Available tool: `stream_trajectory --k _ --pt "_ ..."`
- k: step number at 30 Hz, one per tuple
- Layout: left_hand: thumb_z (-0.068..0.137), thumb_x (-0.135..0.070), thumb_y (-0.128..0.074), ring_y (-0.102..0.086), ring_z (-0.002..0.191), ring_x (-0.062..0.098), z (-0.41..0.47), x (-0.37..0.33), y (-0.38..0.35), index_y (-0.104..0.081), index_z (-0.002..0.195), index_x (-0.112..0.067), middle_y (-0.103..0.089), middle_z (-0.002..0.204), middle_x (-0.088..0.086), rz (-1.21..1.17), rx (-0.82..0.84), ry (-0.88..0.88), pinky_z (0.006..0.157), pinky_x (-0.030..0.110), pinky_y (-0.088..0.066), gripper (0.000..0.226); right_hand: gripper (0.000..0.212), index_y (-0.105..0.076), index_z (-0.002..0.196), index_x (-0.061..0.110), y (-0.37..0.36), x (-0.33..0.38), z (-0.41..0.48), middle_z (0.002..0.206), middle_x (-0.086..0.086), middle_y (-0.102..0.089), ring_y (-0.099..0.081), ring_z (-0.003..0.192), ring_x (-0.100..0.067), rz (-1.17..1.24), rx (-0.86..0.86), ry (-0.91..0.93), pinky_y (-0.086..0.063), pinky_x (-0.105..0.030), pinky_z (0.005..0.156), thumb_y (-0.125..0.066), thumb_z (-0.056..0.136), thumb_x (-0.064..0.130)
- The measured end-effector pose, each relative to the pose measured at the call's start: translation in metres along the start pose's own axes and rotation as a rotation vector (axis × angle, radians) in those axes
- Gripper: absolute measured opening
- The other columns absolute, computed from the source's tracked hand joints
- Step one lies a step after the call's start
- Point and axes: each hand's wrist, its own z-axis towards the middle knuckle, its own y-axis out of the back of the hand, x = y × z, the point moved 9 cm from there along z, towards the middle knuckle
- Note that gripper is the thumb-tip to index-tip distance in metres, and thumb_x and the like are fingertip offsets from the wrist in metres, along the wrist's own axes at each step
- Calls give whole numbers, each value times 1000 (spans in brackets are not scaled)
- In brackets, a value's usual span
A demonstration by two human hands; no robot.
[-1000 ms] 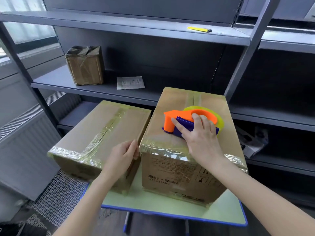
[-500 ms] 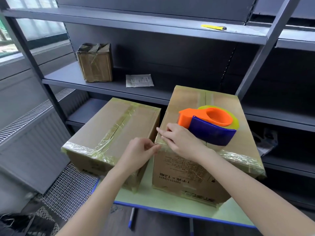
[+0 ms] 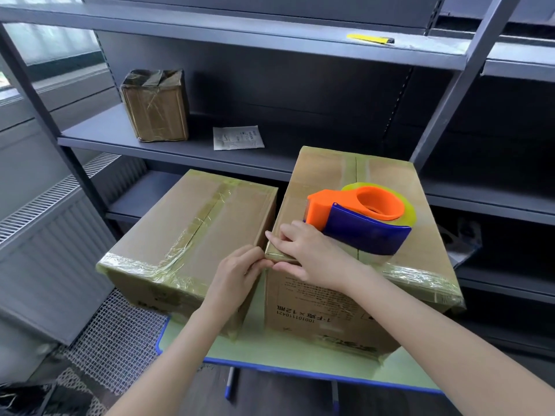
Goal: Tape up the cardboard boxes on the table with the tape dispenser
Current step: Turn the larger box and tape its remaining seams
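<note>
left hand (image 3: pixel 240 271): fingers curled, tips against the near top corner of the tall box (image 3: pixel 339 187). Can't tell if they grip anything there.
right hand (image 3: pixel 312 256): straddles the same corner. Fingers lie over the top edge, thumb below on the front face, pinching the taped edge. The tips of both hands meet at the corner.
tall box: under the right hand, standing on the worktop (image 3: pixel 270 352). Glossy tape (image 3: pixel 420 274) runs along its near top edge, out past the right wrist. The centre seam is taped too.
dispenser (image 3: pixel 360 217): orange and blue with a yellowish roll. It lies on the tall box top just beyond the right hand's knuckles, and neither hand holds it.
low box (image 3: pixel 186 229): beyond the left hand and to its outer side, just beside the tall box with a narrow gap between them. Crinkled tape on the centre seam and near edge.
shelf (image 3: pixel 120 136): well beyond both hands. A small box (image 3: pixel 156 106) sits on it beyond the left hand, with a paper slip (image 3: pixel 238 138) near it.
upper shelf (image 3: pixel 240 31): a yellow item (image 3: pixel 371 39) lies on it, far beyond the right hand.
</note>
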Motion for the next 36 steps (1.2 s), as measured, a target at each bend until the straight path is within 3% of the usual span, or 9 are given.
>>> stream_trajectory --k 4,9,13,15,17,20,26,32,36 --pt "92 -27 -44 -34 63 8 -4 2 -3 -45 69 -2 -43 66 3 -19 3 -7 57 15 -28 34 57 -40 142 5 1 1 0 110 -6 -52 -44 98 -19 -4 -19 14 -35 -27 86 -54 94 33" --pt "94 -28 -37 -40 69 9 -5 -4 1 -41 81 -24 -45 74 -6 111 62 -56 65 25 -35 14 58 -38 143 6 1 2 -1 108 -5 -51 -44 97 -18 -50 -17 23 -40 -31 87 -48 96 38" --pt "95 -22 -38 -51 96 17 -5 -26 12 -50 106 -14 -58 103 4 236 -82 -109 85 34 -41 18 53 -39 143 9 7 -6 -14 113 -4 -49 -43 103 -16 -29 -15 5 -41 -30 90 -43 98 38" --pt "96 -22 -41 -50 114 18 -1 -49 7 -54 121 -10 -60 120 8 278 -94 -252 99 33 -38 31 51 -45 138 6 10 -11 -28 127 -8 -51 -45 118 -20 -33 -29 7 -40 -32 100 -43 97 36" --pt "98 -25 -43 -48 126 19 2 -68 -11 -58 126 -5 -57 131 7 316 -31 -413 109 34 -34 38 51 -44 139 5 8 -19 -44 144 -12 -42 -36 135 -23 -48 -19 -7 -25 -29 112 -43 98 35" --pt "96 -26 -48 -48 127 19 5 -72 -26 -60 124 -5 -55 132 5 292 -35 -478 109 35 -36 37 50 -35 143 4 2 -29 -60 152 -12 -31 -26 142 -21 -37 -15 -35 -7 -28 113 -42 100 28" --pt "94 -23 -53 -57 118 17 6 -69 -24 -66 115 -7 -62 123 4 267 -71 -458 103 33 -43 30 47 -49 134 0 -6 -29 -61 138 -17 -50 -46 130 -27 -33 -86 -21 -30 -37 109 -55 90 15" --pt "91 -28 -53 -59 114 14 6 -93 -26 -69 113 -10 -65 117 2 407 -12 -441 104 28 -41 33 49 -32 144 2 0 -35 -77 151 -12 -31 -27 141 -19 -26 -26 -22 -14 -29 114 -36 100 23" --pt "91 -30 -53 -59 114 13 5 -126 -47 -69 113 -11 -65 117 2 341 23 -498 101 29 -45 33 49 -55 130 1 18 -45 -115 134 -12 -55 -53 124 -19 -36 -94 -25 -45 -31 98 -33 93 25"
